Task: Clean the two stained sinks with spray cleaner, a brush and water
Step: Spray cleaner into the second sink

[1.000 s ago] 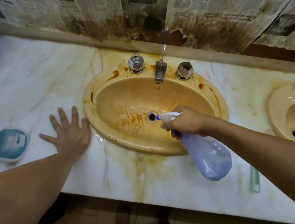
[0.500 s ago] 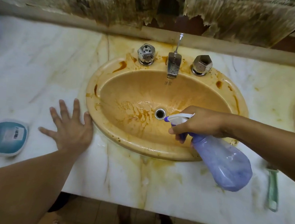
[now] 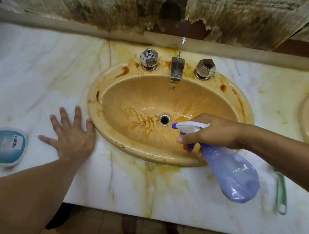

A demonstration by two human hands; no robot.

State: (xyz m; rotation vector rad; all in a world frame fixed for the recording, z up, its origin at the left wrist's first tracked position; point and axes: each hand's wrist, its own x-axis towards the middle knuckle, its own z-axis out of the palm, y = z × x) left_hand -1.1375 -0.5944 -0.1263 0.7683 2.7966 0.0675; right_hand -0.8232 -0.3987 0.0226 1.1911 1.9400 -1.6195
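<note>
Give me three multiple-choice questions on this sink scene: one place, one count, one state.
1. Where does the pale green plastic brush lie relative to the stained orange oval sink?
A) in its basin
B) on the white marble counter to its right
C) on the floor
2. How many faceted chrome knobs flank the chrome spout?
A) four
B) three
C) two
3. What is the right hand doing?
A) gripping the translucent purple spray bottle
B) turning a knob
C) lying flat
Answers:
B: the brush lies on marble past the sink's right rim.
C: one knob stands each side of the spout.
A: its fingers curl round the bottle's neck.
</note>
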